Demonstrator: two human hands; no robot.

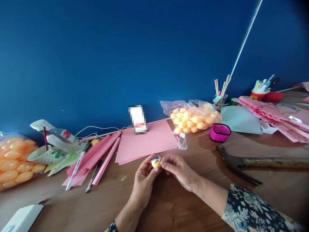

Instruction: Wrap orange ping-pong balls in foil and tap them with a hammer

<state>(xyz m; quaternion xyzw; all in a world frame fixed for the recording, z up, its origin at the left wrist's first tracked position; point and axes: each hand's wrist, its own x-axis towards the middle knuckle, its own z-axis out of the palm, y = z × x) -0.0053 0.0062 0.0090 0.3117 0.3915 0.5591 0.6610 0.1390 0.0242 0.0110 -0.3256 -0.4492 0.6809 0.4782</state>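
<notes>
Both my hands meet over the wooden table point(169, 206), pinching one small orange ball point(156, 162) that has a shiny silvery patch on top. My left hand point(144, 180) holds it from below and the left with thumb and fingers closed on it. My right hand point(180, 169) grips it from the right with its fingertips. Just beyond the ball lies a stack of pink paper sheets point(147, 141).
A clear bag of orange balls point(193, 120) and a pink tape roll point(219, 132) lie behind my right hand; a hammer point(241, 161) lies to the right. Pink paper strips point(96, 158), pens, a paper cup point(44, 154), a bottle and another bag of balls point(14, 161) lie left.
</notes>
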